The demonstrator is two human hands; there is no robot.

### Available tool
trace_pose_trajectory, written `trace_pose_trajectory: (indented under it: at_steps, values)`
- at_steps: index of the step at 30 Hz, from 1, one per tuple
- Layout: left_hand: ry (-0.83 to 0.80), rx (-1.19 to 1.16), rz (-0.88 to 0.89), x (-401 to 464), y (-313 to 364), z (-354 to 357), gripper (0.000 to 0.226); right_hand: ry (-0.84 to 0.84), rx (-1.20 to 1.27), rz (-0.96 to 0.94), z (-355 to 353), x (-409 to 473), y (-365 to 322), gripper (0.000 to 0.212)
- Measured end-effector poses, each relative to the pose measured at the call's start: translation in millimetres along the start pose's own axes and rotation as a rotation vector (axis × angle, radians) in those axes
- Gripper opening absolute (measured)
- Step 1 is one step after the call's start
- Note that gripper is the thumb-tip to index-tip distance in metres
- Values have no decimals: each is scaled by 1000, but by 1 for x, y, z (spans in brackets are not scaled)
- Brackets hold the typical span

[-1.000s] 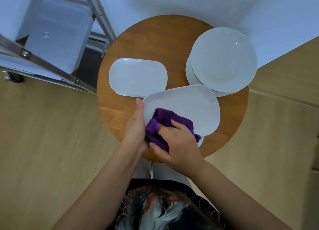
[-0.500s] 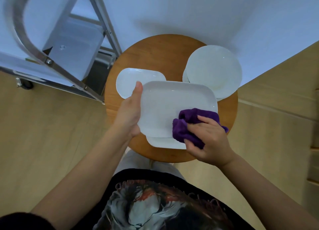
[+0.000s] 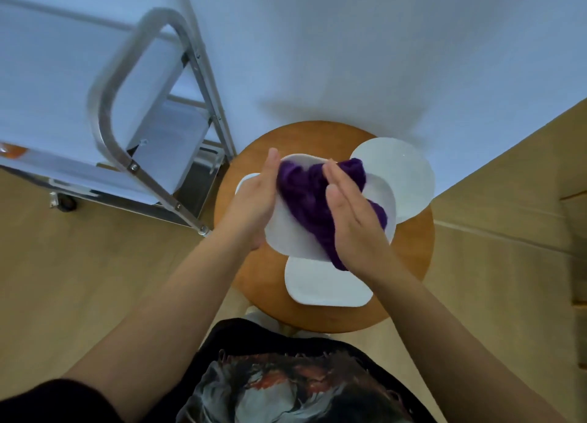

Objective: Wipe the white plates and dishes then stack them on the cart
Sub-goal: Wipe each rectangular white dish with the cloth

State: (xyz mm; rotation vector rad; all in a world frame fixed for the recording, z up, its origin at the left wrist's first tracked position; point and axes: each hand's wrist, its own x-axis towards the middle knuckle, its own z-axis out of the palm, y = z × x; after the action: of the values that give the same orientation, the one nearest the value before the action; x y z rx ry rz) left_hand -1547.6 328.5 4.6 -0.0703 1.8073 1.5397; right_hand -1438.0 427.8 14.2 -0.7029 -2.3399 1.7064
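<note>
My left hand point(image 3: 254, 200) grips the left edge of a white rectangular plate point(image 3: 286, 237), which is lifted and tilted above the round wooden table point(image 3: 409, 264). A purple cloth point(image 3: 305, 194) is spread over the plate's face. My right hand point(image 3: 352, 219) presses it flat against the plate with straight fingers. Below the held plate, a second white rectangular plate point(image 3: 324, 287) lies on the table. A smaller white dish point(image 3: 244, 181) peeks out behind my left hand. At the table's far right sits a stack of round white plates point(image 3: 405, 175).
The metal cart point(image 3: 143, 156) with white shelves and a curved steel handle stands to the left of the table, on castors. A white wall runs behind the table. Wooden floor surrounds it.
The rectangular plate has been raised off the one beneath and tilted up. The cloth and my right hand moved from the plate's lower right corner across its middle. My fingers flattened.
</note>
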Motion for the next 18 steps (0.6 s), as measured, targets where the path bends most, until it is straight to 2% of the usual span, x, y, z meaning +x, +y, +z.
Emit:
trace_pose_trajectory:
  at_steps: [3,8,12,15,18]
  values:
    - [-92,18,-22,-3,7,-11,59,-284,-236,-154,11,-3,-14,49]
    - [-201,-46,-50,-5,15,-31,57,-439,-670,-410,1,13,-33,71]
    - [-322,31,-67,-6,33,-37,65,-272,-898,-582,0,19,-40,68]
    - [-367,105,-53,-8,45,-38,69,-86,-929,-533,8,24,-49,60]
    - [-318,175,20,-10,56,-38,70,89,-930,-542,15,30,-57,53]
